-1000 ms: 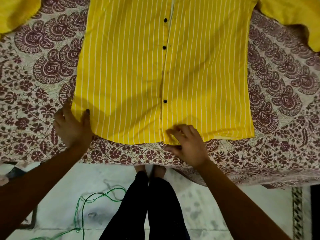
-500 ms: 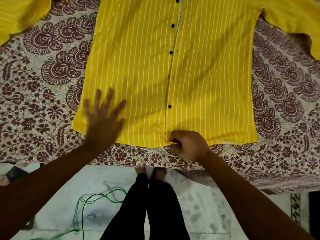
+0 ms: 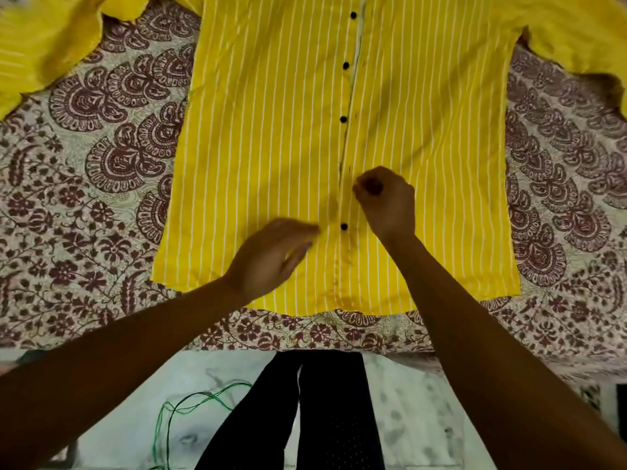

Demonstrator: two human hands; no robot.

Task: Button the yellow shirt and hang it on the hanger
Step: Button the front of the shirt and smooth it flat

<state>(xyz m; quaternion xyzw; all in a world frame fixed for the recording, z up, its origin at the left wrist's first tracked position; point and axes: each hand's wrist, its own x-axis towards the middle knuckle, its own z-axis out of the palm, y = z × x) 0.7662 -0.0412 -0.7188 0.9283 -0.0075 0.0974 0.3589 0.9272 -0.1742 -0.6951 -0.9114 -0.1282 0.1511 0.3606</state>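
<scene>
The yellow white-striped shirt [image 3: 271, 130] lies flat, front up, on a patterned bedspread [image 3: 84, 198]. Black buttons run down its middle; the lowest button [image 3: 344, 227] sits between my hands. My right hand [image 3: 385, 198] is curled at the placket just above that button, thumb and forefinger pinching the edge of the right front panel. My left hand [image 3: 271, 256] is blurred and hovers over the lower left front panel, its fingers straight and pointing toward the placket. No hanger is in view.
The shirt's sleeves spread to the upper left [image 3: 44, 45] and upper right [image 3: 576, 32]. The bed's near edge runs below the hem. Beyond it are a pale floor, a green cord [image 3: 190, 408] and my black-trousered legs [image 3: 322, 408].
My right hand left the hem and went up the placket to above the lowest button. My left hand slid right across the left panel toward the placket. The view shifted down the shirt.
</scene>
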